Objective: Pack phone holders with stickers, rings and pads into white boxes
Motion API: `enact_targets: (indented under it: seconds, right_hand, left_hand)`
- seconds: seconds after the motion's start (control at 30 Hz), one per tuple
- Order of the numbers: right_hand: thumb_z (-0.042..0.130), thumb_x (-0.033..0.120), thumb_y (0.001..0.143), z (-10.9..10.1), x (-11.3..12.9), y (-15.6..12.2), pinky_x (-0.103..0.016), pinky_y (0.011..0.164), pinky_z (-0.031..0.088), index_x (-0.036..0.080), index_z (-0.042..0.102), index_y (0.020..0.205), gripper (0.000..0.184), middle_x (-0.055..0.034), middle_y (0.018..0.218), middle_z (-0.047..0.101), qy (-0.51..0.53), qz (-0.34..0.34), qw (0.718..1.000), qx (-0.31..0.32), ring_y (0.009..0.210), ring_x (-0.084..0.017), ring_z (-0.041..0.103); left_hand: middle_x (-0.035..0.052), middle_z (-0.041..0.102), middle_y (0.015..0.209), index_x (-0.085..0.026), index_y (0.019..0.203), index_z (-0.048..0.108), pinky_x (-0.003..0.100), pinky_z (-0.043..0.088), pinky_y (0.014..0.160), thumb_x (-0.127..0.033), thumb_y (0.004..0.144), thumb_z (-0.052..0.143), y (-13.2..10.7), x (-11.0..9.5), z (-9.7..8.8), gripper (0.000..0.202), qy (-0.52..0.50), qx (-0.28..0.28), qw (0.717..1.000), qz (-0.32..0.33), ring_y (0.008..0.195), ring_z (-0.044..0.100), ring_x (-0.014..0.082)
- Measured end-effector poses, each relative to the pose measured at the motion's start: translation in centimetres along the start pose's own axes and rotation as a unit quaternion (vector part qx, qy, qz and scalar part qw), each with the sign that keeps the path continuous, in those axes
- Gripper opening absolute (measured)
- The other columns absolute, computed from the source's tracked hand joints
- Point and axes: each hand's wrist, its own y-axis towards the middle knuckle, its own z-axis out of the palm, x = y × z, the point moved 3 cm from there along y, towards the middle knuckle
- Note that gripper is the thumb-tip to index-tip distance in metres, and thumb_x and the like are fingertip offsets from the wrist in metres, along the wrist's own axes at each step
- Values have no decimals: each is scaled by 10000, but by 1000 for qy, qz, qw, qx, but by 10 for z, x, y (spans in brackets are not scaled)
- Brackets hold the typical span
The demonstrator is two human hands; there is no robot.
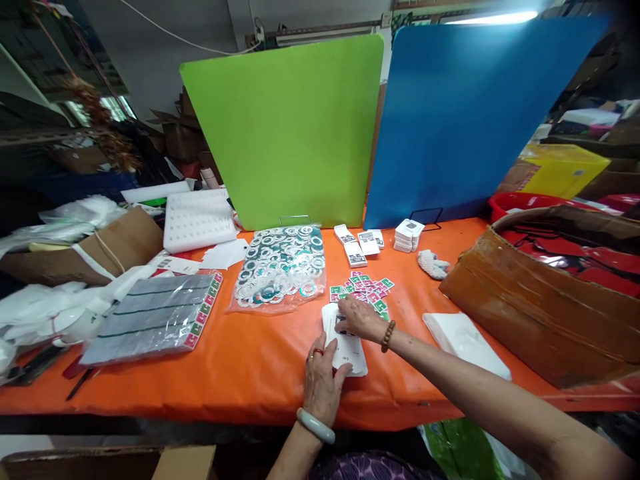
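Observation:
A stack of white printed cards (354, 359) lies at the table's front, its top card bearing a dark printed square. My left hand (321, 383) grips the stack's near end, fingers along the left side and thumb across the lower part. Over the far end is my right hand (363, 319), its fingers bent down and closed at the dark square. Whatever those fingertips hold, if anything, is hidden. Just beyond them, small pink and green printed pieces (367, 285) lie in a loose heap. Farther back are bundles of white cards (354, 253) and a squarish stack of white cards (408, 235).
A clear bag of white and teal rings (283, 267) lies left of the heap. Farther left is a plastic-wrapped grey pack (155, 313). A large cardboard box (545, 313) and a white packet (467, 343) stand right. Green (295, 133) and blue (460, 120) boards rise behind.

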Motion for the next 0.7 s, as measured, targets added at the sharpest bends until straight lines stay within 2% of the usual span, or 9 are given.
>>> enact_targets:
  seconds: [0.07, 0.17, 0.37, 0.53, 0.63, 0.7]
  right_hand:
    - [710, 196, 664, 3, 1, 3, -286, 655, 395, 99, 603, 887, 266, -170, 1025, 619, -22, 14, 1000, 14, 916, -281, 594]
    - [750, 231, 616, 0, -2, 10, -247, 578, 350, 114, 598, 882, 329, -126, 936, 645, -25, 30, 999, 38, 848, -244, 598]
    - [711, 173, 603, -19, 0, 10, -204, 489, 311, 157, 542, 622, 171, -3, 666, 612, 29, 20, 998, 44, 640, -131, 562]
    - [613, 154, 651, -43, 6, -21, -183, 439, 317, 178, 456, 608, 164, 44, 572, 525, 94, -1, 995, 14, 516, -84, 514]
    - [574, 165, 653, -41, 6, -43, -173, 376, 291, 198, 393, 628, 185, 83, 501, 449, 242, -4, 969, 47, 388, -56, 439]
    - [575, 189, 645, -31, 7, -56, -166, 342, 250, 210, 365, 647, 211, 110, 461, 405, 378, -2, 922, 80, 327, -38, 365]
  left_hand:
    - [156, 531, 1335, -152, 1219, 583, 489, 412, 1031, -193, 778, 625, -1, 2, 3, 445, 12, -3, 1000, 4, 1255, 470, 308]
    - [146, 510, 1363, -159, 1243, 566, 508, 383, 1052, -188, 766, 640, -2, 4, 5, 483, 22, 0, 1000, 6, 1292, 424, 323]
    - [165, 445, 1417, -123, 1414, 349, 488, 368, 1073, -140, 747, 634, -2, -9, -5, 726, 1, -34, 999, -2, 1318, 391, 308]
    - [154, 641, 1170, -137, 1377, 422, 352, 535, 864, -165, 916, 409, -1, -28, -22, 462, -42, -74, 996, 29, 1043, 623, 225]
    - [135, 692, 1057, -147, 1318, 502, 300, 553, 773, -170, 944, 346, -2, -34, -31, 406, -34, -111, 991, 59, 918, 669, 201]
    - [129, 710, 996, -143, 1300, 523, 299, 557, 724, -181, 951, 322, -5, -35, -32, 405, -3, -108, 992, 67, 842, 681, 203]
